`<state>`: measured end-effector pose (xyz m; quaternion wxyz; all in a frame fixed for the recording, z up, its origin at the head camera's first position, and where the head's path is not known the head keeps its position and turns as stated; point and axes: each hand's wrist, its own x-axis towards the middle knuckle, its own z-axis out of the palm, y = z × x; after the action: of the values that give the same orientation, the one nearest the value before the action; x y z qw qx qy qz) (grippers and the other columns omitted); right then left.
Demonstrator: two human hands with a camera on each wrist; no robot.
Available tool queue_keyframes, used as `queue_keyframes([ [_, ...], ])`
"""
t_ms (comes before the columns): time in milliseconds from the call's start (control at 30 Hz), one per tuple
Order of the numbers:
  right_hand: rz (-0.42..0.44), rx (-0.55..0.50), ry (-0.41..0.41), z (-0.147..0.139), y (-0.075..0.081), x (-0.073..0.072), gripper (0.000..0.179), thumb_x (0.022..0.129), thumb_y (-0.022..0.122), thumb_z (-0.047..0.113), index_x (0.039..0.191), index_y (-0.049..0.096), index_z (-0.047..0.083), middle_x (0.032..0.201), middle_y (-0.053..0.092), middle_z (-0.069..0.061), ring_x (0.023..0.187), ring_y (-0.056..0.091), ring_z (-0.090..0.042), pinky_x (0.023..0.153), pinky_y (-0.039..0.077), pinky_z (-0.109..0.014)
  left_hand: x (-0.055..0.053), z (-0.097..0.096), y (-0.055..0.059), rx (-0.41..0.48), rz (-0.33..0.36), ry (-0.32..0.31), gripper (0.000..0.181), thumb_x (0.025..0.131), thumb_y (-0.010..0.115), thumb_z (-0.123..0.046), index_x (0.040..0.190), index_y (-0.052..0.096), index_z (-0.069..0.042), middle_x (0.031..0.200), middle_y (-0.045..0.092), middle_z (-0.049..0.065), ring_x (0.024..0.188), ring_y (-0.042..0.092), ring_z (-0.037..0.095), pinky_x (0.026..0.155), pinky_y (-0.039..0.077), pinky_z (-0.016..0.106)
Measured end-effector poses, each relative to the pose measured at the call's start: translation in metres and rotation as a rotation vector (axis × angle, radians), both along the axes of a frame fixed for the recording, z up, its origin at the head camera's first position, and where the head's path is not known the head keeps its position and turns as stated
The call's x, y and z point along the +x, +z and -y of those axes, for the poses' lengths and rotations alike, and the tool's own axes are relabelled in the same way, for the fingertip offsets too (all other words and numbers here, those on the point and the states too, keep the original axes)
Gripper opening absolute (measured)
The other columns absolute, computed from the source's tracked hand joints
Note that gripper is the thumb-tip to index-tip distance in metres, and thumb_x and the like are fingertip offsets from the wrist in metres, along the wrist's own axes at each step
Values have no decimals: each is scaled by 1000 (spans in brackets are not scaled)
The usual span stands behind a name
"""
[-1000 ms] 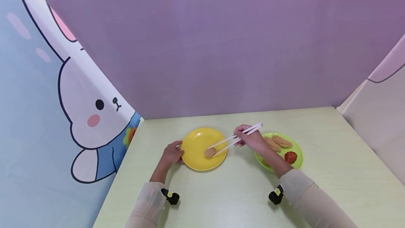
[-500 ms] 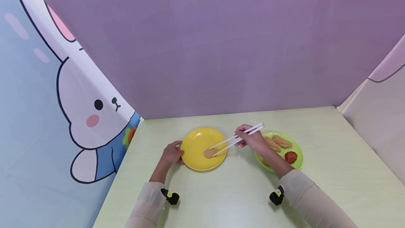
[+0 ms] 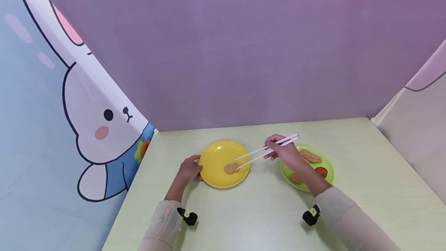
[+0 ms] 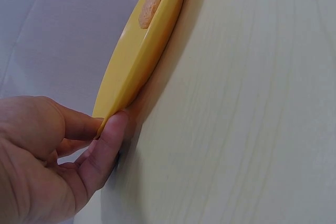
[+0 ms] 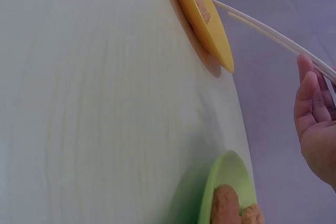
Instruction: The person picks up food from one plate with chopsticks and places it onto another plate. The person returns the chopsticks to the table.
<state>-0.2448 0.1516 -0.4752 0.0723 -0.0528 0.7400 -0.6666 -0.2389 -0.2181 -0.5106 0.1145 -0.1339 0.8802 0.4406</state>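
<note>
My left hand (image 3: 189,169) pinches the rim of the yellow plate (image 3: 213,157), thumb and fingers on its left edge in the head view. On that plate lies a tan, lumpy food piece (image 3: 231,168), which looks like fried chicken; the left wrist view has the piece (image 4: 154,3) near the far rim. My right hand (image 3: 281,152) holds a pair of white chopsticks (image 3: 256,153), their tips parted over the plate. In the right wrist view the chopstick tips hang above the plate, clear of the food piece (image 5: 200,6).
A green plate (image 3: 328,165) stands to the right, partly under my right forearm. It carries tan food pieces (image 3: 311,156) and a red, lumpy piece (image 3: 321,171). A purple wall (image 3: 265,49) rises behind the table (image 3: 251,220), with a rabbit-printed cloth (image 3: 104,127) at left.
The chopsticks have drawn away to the right and let go of the food piece, which now lies flat on the yellow plate. My left hand has stayed put.
</note>
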Motion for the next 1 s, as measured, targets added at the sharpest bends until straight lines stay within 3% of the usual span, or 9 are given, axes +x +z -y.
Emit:
queue_keyframes([
  [367,-57,-8,51,-38,7,5,33,104,58,21,117,56,-10,91,71,-1,77,76,-18,64,63,-29,-1,-2,2,-7,1,0,50,95,61,-5,144,56,-13,104,63,13,62,67,16,54,57,23],
  [700,-72,3,42,-71,15,15,30,104,58,19,113,57,-10,88,72,-3,74,74,-15,63,62,-26,2,1,1,-12,-5,-3,50,95,60,-6,144,56,-12,103,63,14,63,67,16,55,56,24],
  [1000,-65,51,33,-104,19,28,33,105,56,23,115,57,-8,89,71,6,74,69,-12,64,61,-25,0,2,-1,-16,-7,-10,50,95,61,-6,144,56,-12,103,63,14,62,67,15,54,57,23],
])
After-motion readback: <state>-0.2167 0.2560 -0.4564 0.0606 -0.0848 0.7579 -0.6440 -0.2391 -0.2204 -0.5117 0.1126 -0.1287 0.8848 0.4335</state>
